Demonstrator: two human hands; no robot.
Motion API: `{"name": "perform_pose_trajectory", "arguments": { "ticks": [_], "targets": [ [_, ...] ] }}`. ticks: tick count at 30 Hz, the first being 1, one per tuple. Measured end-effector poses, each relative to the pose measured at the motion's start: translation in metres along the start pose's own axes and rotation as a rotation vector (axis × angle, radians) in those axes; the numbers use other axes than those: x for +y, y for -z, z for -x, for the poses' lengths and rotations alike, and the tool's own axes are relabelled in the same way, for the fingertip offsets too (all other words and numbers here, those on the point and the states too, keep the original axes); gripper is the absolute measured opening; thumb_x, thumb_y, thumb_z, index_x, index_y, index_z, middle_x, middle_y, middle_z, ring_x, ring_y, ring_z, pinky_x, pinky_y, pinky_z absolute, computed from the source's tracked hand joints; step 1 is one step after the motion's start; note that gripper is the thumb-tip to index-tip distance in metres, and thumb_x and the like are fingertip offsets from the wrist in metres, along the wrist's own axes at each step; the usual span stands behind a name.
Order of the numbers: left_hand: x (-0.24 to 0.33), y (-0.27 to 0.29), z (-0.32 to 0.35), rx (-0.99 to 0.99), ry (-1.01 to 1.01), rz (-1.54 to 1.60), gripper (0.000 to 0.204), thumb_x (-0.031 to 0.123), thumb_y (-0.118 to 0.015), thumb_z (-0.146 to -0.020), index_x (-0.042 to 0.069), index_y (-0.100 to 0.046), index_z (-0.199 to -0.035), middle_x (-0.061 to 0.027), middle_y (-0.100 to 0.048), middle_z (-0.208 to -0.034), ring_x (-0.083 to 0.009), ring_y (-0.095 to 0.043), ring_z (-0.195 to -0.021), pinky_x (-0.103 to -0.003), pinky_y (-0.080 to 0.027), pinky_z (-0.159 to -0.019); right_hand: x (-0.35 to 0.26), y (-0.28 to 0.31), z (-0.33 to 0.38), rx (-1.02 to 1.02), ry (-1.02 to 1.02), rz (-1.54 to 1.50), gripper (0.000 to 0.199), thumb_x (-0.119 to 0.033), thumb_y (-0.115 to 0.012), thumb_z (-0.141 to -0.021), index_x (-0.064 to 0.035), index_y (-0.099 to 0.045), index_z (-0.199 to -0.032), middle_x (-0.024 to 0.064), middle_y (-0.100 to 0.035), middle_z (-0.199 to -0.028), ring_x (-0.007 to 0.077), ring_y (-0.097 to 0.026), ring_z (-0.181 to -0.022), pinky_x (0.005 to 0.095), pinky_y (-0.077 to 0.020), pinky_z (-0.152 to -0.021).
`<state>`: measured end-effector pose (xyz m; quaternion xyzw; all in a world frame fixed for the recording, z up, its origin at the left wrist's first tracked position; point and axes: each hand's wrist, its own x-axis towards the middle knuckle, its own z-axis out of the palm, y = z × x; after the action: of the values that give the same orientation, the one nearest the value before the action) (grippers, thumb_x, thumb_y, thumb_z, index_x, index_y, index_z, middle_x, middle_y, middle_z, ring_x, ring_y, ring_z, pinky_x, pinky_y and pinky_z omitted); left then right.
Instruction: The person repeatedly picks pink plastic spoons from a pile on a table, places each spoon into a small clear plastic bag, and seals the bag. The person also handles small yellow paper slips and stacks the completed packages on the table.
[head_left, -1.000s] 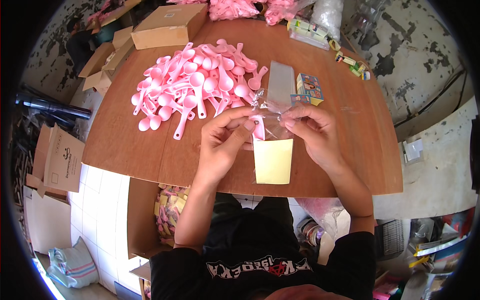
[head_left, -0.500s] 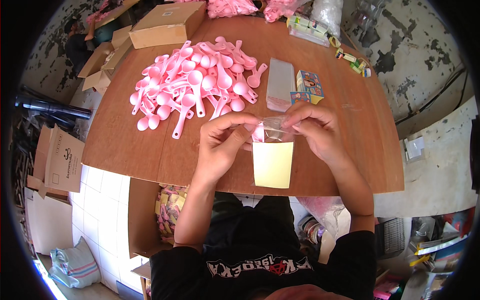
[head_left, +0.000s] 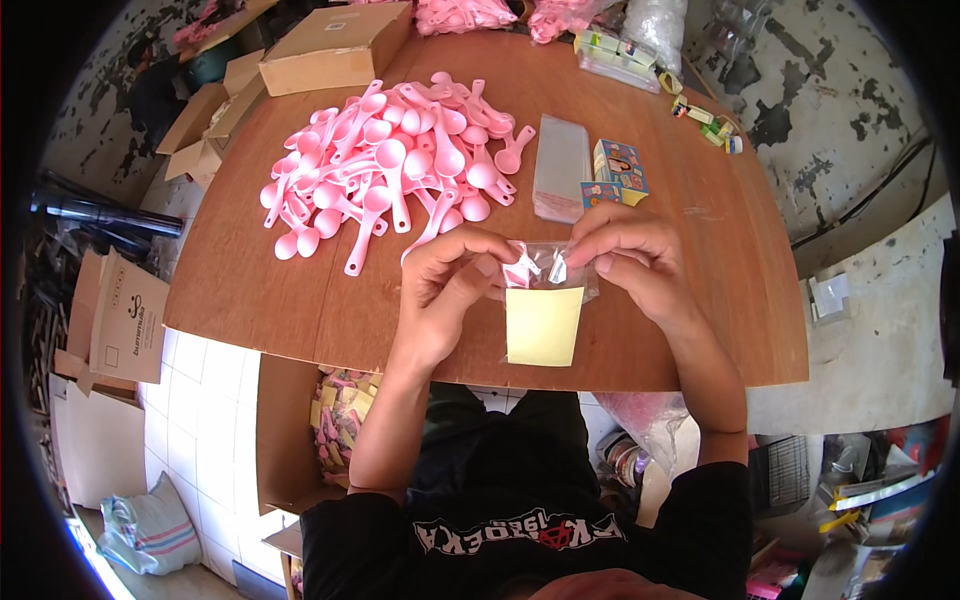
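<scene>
Between my hands, near the front edge of the table, is a clear plastic bag (head_left: 545, 262) with a plain yellow card (head_left: 543, 328) in its lower part. My left hand (head_left: 440, 300) pinches the bag's upper left corner between thumb and fingers. At the upper right corner, my right hand (head_left: 645, 265) pinches the film the same way. Glare crosses the bag's top, and something pink shows beside my left fingertips, too covered to name. Beyond my left hand lies a heap of pink scoop spoons (head_left: 390, 155). Past my right hand are blue printed cards (head_left: 622, 165) and a stack of clear bags (head_left: 560, 170).
A closed cardboard box (head_left: 335, 50) stands at the table's far left. Packs of pink things (head_left: 465, 15) line the back edge. Small rolls of tape (head_left: 715, 130) lie far right. Below the table, an open carton (head_left: 290, 430) holds several packed pink and yellow pieces.
The bag's top is pulled flatter between my fingers, with brighter glare on it. The yellow card's lower edge has risen slightly. Both hands keep their pinch.
</scene>
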<state>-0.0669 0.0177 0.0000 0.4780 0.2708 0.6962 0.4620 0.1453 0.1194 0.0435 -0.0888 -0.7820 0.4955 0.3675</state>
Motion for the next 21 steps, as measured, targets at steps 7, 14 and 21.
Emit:
{"name": "perform_pose_trajectory", "arguments": {
  "ticks": [7,14,21],
  "targets": [
    [0.0,-0.002,-0.001,-0.001,-0.037,-0.106,0.019,-0.01,-0.066,-0.087,-0.004,-0.062,-0.105,-0.0088,-0.067,-0.1,-0.0141,-0.067,-0.09,-0.025,-0.056,-0.076,-0.004,-0.012,0.0,0.034,-0.026,0.096,0.021,0.004,-0.074,-0.081,0.0029,-0.07,-0.102,0.0084,-0.063,-0.098,0.0151,-0.065,-0.086,0.0267,-0.0549,-0.076],
    [0.03,0.017,0.027,-0.041,0.161,-0.291,0.03,-0.009,-0.071,-0.084,-0.003,-0.06,-0.112,-0.0085,-0.067,-0.109,-0.0158,-0.068,-0.096,-0.026,-0.057,-0.077,-0.007,-0.011,-0.001,-0.1,-0.067,-0.078,0.03,0.003,-0.076,-0.08,0.0019,-0.068,-0.108,0.0084,-0.063,-0.1,0.0162,-0.066,-0.089,0.0286,-0.0567,-0.078],
    [0.042,0.074,0.115,-0.769,0.588,-0.833,0.021,0.004,-0.065,-0.088,0.002,-0.065,-0.109,-0.0164,-0.069,-0.097,-0.0328,-0.067,-0.086,-0.039,-0.052,-0.074,0.025,0.055,0.002,-0.053,-0.204,0.742,0.021,-0.002,-0.071,-0.083,-0.0021,-0.07,-0.103,0.0104,-0.067,-0.094,0.0222,-0.067,-0.079,0.0314,-0.0525,-0.07]
  ]
}}
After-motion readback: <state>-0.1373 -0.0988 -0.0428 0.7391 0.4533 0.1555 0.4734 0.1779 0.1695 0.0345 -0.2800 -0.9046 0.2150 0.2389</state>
